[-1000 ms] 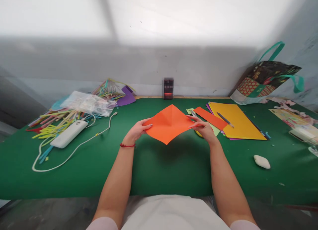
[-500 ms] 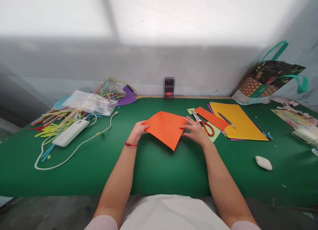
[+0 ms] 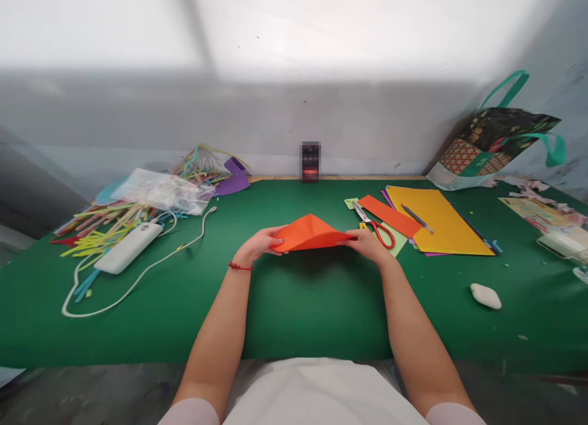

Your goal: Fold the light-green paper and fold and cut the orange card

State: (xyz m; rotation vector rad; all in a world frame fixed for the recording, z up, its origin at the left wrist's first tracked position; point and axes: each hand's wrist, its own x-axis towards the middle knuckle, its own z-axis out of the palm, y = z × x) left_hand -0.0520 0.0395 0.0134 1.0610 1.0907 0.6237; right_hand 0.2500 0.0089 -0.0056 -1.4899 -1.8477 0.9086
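Note:
I hold an orange sheet of paper (image 3: pixel 309 234) just above the green table (image 3: pixel 294 302), near its middle. The sheet is bent over into a low tent shape with a crease peak on top. My left hand (image 3: pixel 258 245) pinches its left corner, with a red thread bracelet on that wrist. My right hand (image 3: pixel 367 244) pinches the right corner. Red-handled scissors (image 3: pixel 377 227) lie right beside my right hand.
A stack of coloured sheets with a yellow one (image 3: pixel 437 220) on top and a pencil (image 3: pixel 416 218) lies to the right. A white eraser (image 3: pixel 485 295) sits further right. On the left are a power bank (image 3: pixel 127 247) with its cable, paper strips and a plastic bag (image 3: pixel 158 191). A patterned bag (image 3: pixel 491 144) leans at the back right.
The orange sheet was held up open as a diamond, then laid flat on the table. Now its near half is folded toward the far half, with both hands on the side corners.

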